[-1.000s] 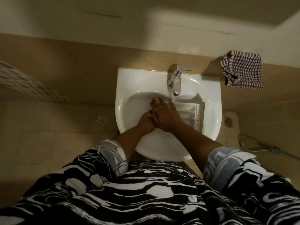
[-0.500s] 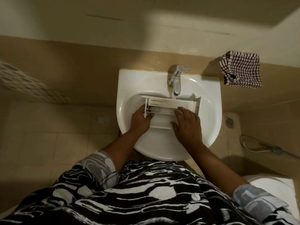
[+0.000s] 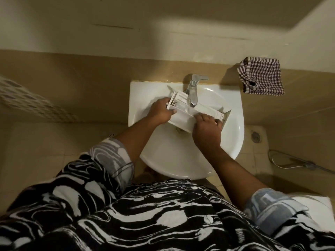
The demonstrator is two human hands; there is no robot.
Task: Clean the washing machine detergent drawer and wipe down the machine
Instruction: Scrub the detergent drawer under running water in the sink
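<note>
The light, stiff, probably slippery detergent drawer [image 3: 204, 108] is clasped at either end by the curled left grip [image 3: 160, 110] and right grip [image 3: 206, 127].

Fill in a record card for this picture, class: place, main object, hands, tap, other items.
Place: white sink against a tan tiled wall
Main object: white detergent drawer, held tilted over the basin, partly under the spout
Hands: left hand grips the drawer's left end; right hand grips its near edge, toward the right end
Tap: chrome tap above the drawer; whether water runs cannot be told
Other items: checked cloth on the wall right of the sink; floor drain below it
</note>
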